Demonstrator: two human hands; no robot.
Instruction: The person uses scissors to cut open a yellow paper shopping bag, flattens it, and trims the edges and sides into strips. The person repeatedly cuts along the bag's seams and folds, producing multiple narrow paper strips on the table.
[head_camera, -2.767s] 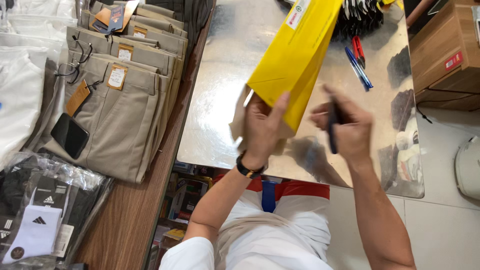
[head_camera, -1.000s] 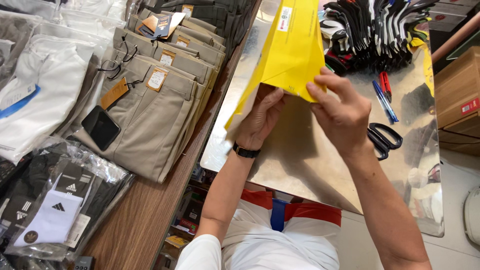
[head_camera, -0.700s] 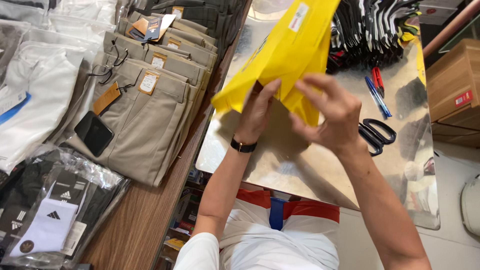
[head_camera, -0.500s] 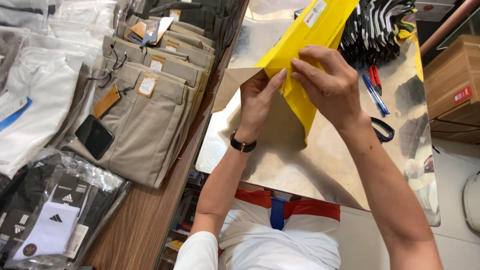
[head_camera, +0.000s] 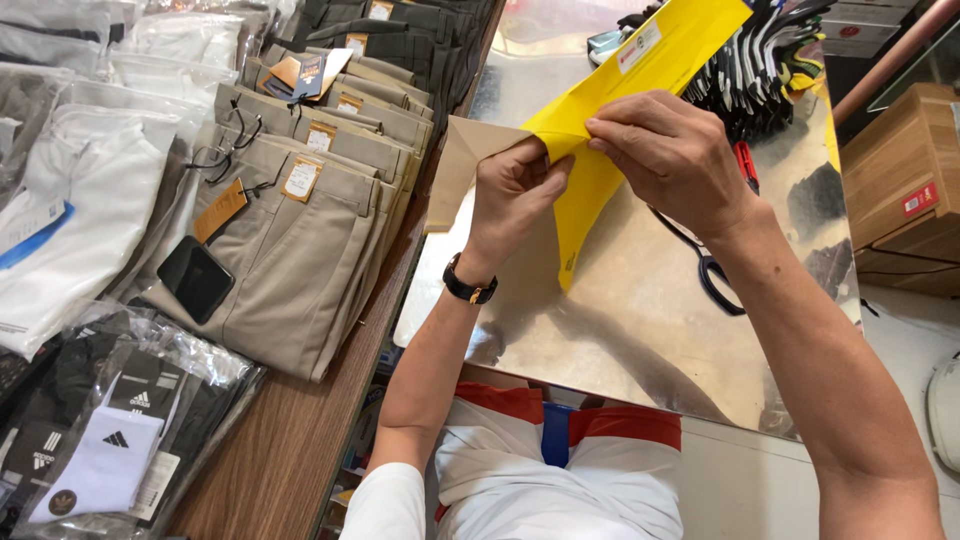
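While the left hand (head_camera: 512, 195) curls shut on the yellow mailer bag (head_camera: 600, 120); the right hand (head_camera: 675, 160) pinches its folded edge with closed fingertips (head_camera: 600, 135).

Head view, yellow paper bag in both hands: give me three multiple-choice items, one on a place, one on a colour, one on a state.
1. Where does the flat black phone lie?
A. on the folded khaki trousers
B. on the shiny metal counter
C. in the brown cardboard box

2. What colour is the wristband on the left hand?
A. red
B. black
C. white

3. How is the yellow paper bag held?
A. flat on the counter
B. by the left hand alone
C. pinched by the left hand and right hand

Answers: 1 A, the phone rests on the front trousers; 2 B, the band is dark; 3 C, both hands grip its fold above the counter.
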